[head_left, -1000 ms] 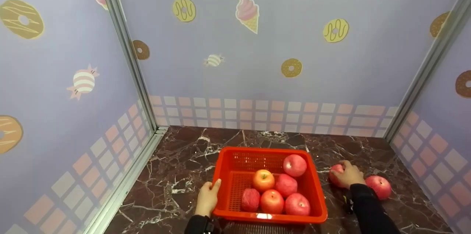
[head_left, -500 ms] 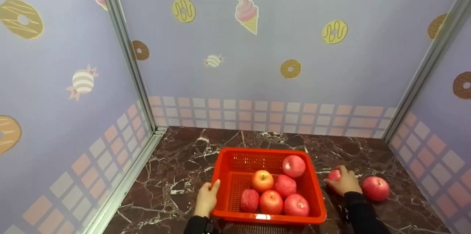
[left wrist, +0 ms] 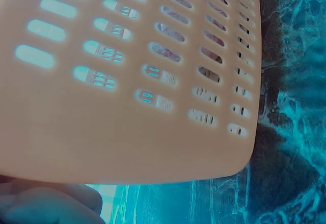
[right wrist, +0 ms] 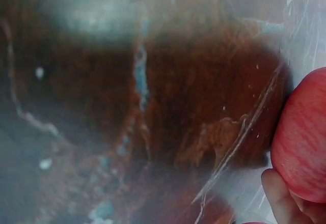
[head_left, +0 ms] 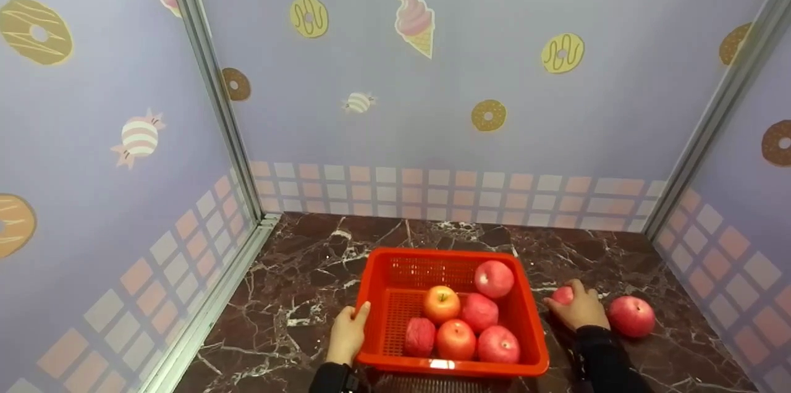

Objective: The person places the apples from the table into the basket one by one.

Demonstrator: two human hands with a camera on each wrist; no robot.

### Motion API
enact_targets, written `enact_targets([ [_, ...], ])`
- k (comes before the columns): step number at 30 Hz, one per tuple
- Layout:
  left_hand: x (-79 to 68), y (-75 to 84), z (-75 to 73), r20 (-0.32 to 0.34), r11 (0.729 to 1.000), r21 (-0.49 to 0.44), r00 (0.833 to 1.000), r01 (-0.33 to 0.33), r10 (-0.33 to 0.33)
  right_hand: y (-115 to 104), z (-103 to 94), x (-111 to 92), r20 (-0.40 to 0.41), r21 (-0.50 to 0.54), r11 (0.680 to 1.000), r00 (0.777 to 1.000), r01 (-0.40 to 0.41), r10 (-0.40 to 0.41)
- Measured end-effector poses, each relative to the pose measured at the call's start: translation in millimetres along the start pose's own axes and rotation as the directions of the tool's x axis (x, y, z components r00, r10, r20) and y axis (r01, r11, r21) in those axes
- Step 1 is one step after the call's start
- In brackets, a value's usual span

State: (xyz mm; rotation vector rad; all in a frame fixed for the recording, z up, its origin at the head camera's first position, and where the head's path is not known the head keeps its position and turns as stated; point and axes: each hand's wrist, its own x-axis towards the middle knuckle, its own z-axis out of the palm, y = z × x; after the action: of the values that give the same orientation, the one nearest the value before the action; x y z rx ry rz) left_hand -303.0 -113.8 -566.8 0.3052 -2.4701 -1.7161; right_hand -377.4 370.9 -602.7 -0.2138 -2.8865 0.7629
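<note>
A red plastic basket (head_left: 454,366) stands on the dark marbled table with several apples (head_left: 456,338) in its middle and right part. At its left rim my left hand (head_left: 346,332) holds on, thumb up along the edge. The left wrist view shows the slotted basket wall (left wrist: 127,142) and a bit of the fingers (left wrist: 56,206). Right of the basket, my right hand (head_left: 584,308) grips a pinkish-red apple (head_left: 562,295), mostly covered by the hand. In the right wrist view, fingertips (right wrist: 277,191) touch the streaked red apple (right wrist: 303,137).
Another red apple (head_left: 631,316) lies on the table just right of my right hand. Patterned panels (head_left: 457,133) enclose the table (head_left: 296,294) at the back and both sides, with metal posts (head_left: 232,115) at the corners.
My right hand has moved slightly left and its thumb has come round the near left side of the apple. The left hand and basket stay where they were.
</note>
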Motion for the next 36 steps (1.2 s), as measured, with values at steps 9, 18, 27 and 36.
enact_targets([
  [9,-1.2,-1.3,-0.1,0.004,1.0,-0.008,1.0,0.0,0.0,-2.0,0.1,-1.3,0.002,0.02,0.999,0.999,-0.05,0.05],
  [18,-1.0,-2.3,0.1,0.001,1.0,0.007,1.0,-0.003,0.003,-2.3,-3.7,-2.0,0.022,0.032,0.997,0.997,-0.07,0.07],
  [27,-1.2,-0.4,-0.3,0.001,1.0,0.016,1.0,-0.012,0.012,-1.3,-6.0,-1.1,0.025,0.041,0.996,0.997,-0.077,0.076],
  [36,-0.8,-1.7,0.1,-0.01,0.999,0.018,0.999,-0.031,0.031,-2.6,-9.1,-2.7,0.031,0.047,0.996,0.996,-0.081,0.079],
])
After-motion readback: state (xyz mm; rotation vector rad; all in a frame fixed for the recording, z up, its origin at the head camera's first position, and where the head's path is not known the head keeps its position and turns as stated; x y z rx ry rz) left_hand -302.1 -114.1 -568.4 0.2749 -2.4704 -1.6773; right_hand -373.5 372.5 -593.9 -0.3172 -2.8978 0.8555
